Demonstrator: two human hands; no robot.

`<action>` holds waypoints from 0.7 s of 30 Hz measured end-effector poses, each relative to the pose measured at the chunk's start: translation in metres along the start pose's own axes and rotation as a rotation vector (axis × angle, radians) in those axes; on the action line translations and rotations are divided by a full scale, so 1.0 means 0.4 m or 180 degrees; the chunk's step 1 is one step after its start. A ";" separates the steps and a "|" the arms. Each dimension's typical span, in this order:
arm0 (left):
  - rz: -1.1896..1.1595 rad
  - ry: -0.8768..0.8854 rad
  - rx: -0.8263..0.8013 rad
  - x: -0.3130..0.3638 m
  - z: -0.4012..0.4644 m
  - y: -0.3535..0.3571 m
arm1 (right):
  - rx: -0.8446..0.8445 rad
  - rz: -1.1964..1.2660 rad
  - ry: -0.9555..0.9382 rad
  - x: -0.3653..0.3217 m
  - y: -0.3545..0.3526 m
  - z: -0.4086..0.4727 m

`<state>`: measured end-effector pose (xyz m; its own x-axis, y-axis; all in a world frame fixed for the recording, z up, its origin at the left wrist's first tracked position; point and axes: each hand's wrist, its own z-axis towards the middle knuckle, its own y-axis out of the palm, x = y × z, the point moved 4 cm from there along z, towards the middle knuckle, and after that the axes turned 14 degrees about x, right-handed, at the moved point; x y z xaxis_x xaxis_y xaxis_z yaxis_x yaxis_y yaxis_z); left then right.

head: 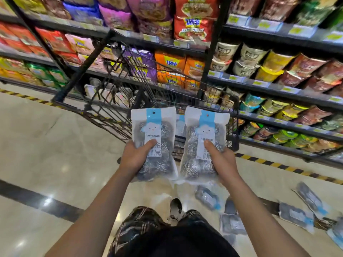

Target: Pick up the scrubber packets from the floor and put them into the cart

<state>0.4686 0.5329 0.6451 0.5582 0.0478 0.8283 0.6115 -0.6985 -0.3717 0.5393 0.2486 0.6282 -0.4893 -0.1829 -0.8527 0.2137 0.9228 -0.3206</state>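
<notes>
I hold two scrubber packets upright in front of the black wire cart. My left hand grips the left packet, a clear bag of steel-wool balls with a white and blue label, thumb on its front. My right hand grips the right packet the same way. Both packets hang just before the cart's near rim, above the floor. More scrubber packets lie scattered on the floor at the lower right. One packet shows inside the cart, between the two I hold.
Shelves of snack bags and cup noodles run behind and to the right of the cart. A yellow-black hazard stripe marks the floor along the shelf base. My shoe stands on the glossy tile floor below.
</notes>
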 end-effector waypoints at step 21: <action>0.1520 -0.0231 -0.0884 -0.116 0.946 0.515 | 0.1175 -0.0880 0.0786 0.118 0.376 0.661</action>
<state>0.7808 0.6567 0.3713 0.7803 -0.2778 0.5603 0.1158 -0.8162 -0.5661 0.7721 0.2892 0.4306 -0.7448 -0.2765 -0.6073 0.3103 0.6622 -0.6820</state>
